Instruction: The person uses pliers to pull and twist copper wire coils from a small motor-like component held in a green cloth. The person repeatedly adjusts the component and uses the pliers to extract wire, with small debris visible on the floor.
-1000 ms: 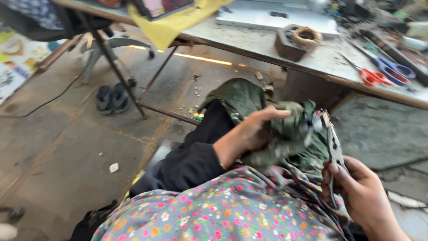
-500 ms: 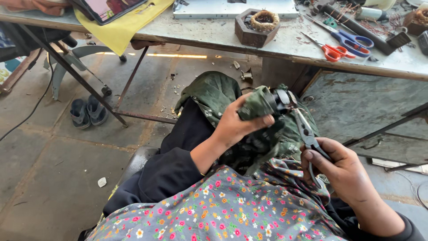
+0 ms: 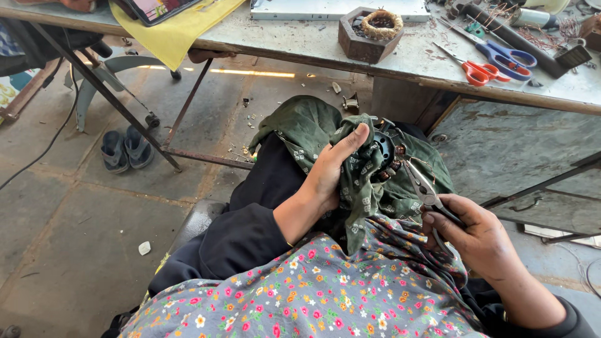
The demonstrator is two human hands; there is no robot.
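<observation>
**Status.** The left grip (image 3: pixel 328 175), the person's left hand, is closed around a fold of green cloth (image 3: pixel 307 125). Through the cloth it clamps a dark round motor part (image 3: pixel 383 149) over the lap. The thumb points up along the near edge of the part. The part lies just right of this grip, half wrapped, with copper-coloured windings exposed on its right face.

The right grip (image 3: pixel 472 235), the right hand, is closed on the handles of a pair of pliers (image 3: pixel 421 184). The pliers run up and to the left from this grip, and their nose sits at the windings. Whether the nose touches or pinches a wire cannot be told at this size.

**Step in hand.** By judgement, the windings are being worked with the pliers while the left grip steadies the part.

**Next move calls for:**
1. A firm left grip, so that the part does not turn inside the cloth.
2. A nose placed on one strand only. The wires are fine and packed close.
3. A pull in line with the pliers, toward the right grip and away from the left thumb.

**Surroundings.** The table (image 3: pixel 400 66) stands beyond both grips. On it, above the left grip, is a hexagonal wooden block (image 3: pixel 352 37) holding a wire coil. Red-handled scissors (image 3: pixel 479 72) and blue-handled scissors (image 3: pixel 510 56) lie above the right grip. A yellow cloth (image 3: pixel 169 34) hangs over the table edge far to the left. A pair of sandals (image 3: pixel 122 150) rests on the floor, well left of the left grip.
</observation>
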